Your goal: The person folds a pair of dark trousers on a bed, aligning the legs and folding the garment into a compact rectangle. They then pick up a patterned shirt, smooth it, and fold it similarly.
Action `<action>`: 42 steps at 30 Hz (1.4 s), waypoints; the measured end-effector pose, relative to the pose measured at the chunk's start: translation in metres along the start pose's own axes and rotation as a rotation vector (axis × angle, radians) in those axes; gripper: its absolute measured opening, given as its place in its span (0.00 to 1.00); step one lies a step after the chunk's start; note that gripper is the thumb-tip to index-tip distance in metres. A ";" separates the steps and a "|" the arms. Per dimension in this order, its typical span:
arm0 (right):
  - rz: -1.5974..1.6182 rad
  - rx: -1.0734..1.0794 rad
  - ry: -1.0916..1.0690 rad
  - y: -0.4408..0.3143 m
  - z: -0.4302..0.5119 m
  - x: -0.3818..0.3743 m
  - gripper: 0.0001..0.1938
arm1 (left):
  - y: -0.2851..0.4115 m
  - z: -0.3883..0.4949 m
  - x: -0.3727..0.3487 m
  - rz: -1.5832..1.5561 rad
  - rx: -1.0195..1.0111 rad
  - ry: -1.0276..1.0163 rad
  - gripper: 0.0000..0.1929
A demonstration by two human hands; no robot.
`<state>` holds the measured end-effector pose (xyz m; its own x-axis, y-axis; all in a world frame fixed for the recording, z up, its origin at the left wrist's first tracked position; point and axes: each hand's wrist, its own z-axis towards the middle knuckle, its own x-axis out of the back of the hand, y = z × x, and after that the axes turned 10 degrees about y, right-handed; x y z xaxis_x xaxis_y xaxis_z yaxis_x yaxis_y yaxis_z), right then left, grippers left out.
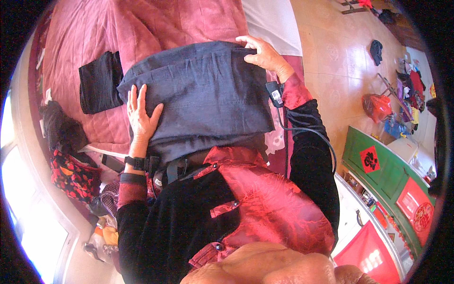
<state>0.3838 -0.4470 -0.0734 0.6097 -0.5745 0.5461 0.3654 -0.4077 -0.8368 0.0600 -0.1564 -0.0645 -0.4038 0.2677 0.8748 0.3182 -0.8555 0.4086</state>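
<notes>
A dark blue-grey cloth garment (202,88), laid in folds, spreads across the pink quilted bedding in front of me. My left hand (141,113) rests flat on its left part, fingers apart, with a black band on the wrist. At the far right corner of the cloth is my right hand (260,53), its thumb and fingers curved at the edge; whether they pinch the fabric cannot be seen. Left of the garment lies a folded black cloth (101,82).
Pink bedding (88,28) extends beyond the garment. Dark clothing (64,127) and a red-and-black floral cloth (74,174) lie at the left edge. A cabled black device (274,94) is beside my right wrist. Tiled floor (326,64) lies to the right, with a red plastic bag (377,106).
</notes>
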 end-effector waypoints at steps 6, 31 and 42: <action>-0.166 -0.056 -0.012 0.007 -0.006 0.019 0.31 | 0.003 0.002 0.002 -0.012 0.006 -0.001 0.39; -0.270 -0.033 0.508 -0.033 -0.059 -0.087 0.36 | -0.009 0.000 -0.005 -0.037 0.039 0.029 0.38; -0.439 -0.233 0.627 -0.032 -0.123 -0.054 0.26 | -0.042 0.005 0.025 -0.047 0.362 -0.091 0.35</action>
<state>0.2529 -0.4899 -0.0712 -0.0897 -0.5908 0.8018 0.2816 -0.7873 -0.5485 0.0405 -0.1114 -0.0584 -0.3527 0.3547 0.8659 0.5905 -0.6335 0.5000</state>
